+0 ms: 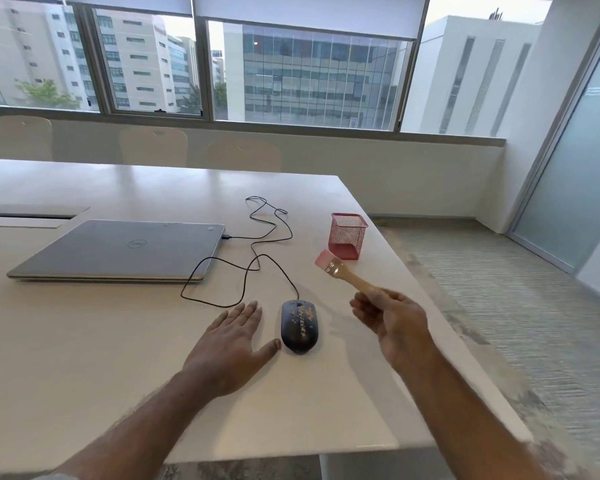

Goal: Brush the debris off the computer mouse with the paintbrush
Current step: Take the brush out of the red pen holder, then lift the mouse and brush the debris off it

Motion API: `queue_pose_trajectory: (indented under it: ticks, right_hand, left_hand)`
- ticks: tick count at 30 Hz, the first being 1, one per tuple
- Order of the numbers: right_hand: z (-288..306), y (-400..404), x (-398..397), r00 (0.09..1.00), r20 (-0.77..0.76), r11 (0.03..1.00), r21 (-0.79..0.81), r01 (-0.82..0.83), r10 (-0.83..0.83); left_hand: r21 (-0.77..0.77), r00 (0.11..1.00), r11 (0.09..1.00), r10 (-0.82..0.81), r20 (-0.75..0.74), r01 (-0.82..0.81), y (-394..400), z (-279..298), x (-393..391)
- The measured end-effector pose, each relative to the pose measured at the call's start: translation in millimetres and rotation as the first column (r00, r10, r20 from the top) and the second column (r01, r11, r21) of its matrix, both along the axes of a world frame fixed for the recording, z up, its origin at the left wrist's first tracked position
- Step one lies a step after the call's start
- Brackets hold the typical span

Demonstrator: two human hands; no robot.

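A dark wired computer mouse (299, 330) lies on the white table (84, 358), its top speckled with small light debris. My left hand (232, 344) rests flat on the table just left of the mouse, fingers straight, thumb nearly touching its rear edge. My right hand (392, 322) hovers to the right of the mouse and grips the wooden handle of a paintbrush (340, 270). The brush's pink bristles point up and to the left, above the table and clear of the mouse.
A shut grey laptop (122, 251) lies at the left, and the mouse's black cable (257, 237) loops between them. A red mesh pen cup (347, 235) stands near the table's right edge. Carpet floor lies beyond that edge.
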State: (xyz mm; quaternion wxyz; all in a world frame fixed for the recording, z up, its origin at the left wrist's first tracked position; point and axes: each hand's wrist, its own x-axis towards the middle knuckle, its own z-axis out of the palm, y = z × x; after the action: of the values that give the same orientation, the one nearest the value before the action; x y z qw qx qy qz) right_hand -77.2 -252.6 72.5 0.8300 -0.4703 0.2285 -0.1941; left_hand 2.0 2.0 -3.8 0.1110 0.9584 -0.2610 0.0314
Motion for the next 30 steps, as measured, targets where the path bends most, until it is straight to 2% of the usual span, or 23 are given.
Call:
queue_pose_trajectory:
  ticks: [2, 4, 11, 16, 20, 24, 30]
  right_hand:
    - [-9, 7, -7, 0.998, -0.024, 0.983, 0.175, -0.058, 0.063]
    - [-16, 14, -14, 0.995, -0.023, 0.958, 0.273, -0.088, 0.098]
    - [-23, 35, -20, 0.991, 0.033, 0.924, 0.358, -0.136, 0.133]
    - [-24, 50, -21, 0.989, -0.071, 0.965, 0.238, -0.106, 0.126]
    - [-22, 59, -18, 0.988, -0.133, 0.994, 0.076, -0.072, 0.082]
    - [-21, 59, -17, 0.983, -0.173, 0.992, -0.1, -0.075, 0.057]
    - [-20, 60, -14, 0.969, -0.209, 0.97, -0.177, -0.168, 0.13]
  left_hand:
    - [-0.008, 1.0, 1.0, -0.001, -0.002, 0.001, 1, 1, -1]
    - [-0.012, 1.0, 1.0, -0.005, -0.008, 0.005, 1, 2, -1]
    - [-0.112, 1.0, 0.994, 0.004, -0.021, -0.006, 2, 5, -4]
    - [-0.204, 0.997, 0.979, 0.005, -0.077, -0.02, 4, 17, -1]
    - [-0.212, 0.971, 0.977, -0.078, -0.227, 0.029, 1, 35, 6]
    - [-0.181, 0.955, 0.978, -0.148, -0.257, 0.103, -12, 43, 12]
    - [-0.068, 0.971, 0.995, -0.082, -0.225, 0.068, -31, 36, 22]
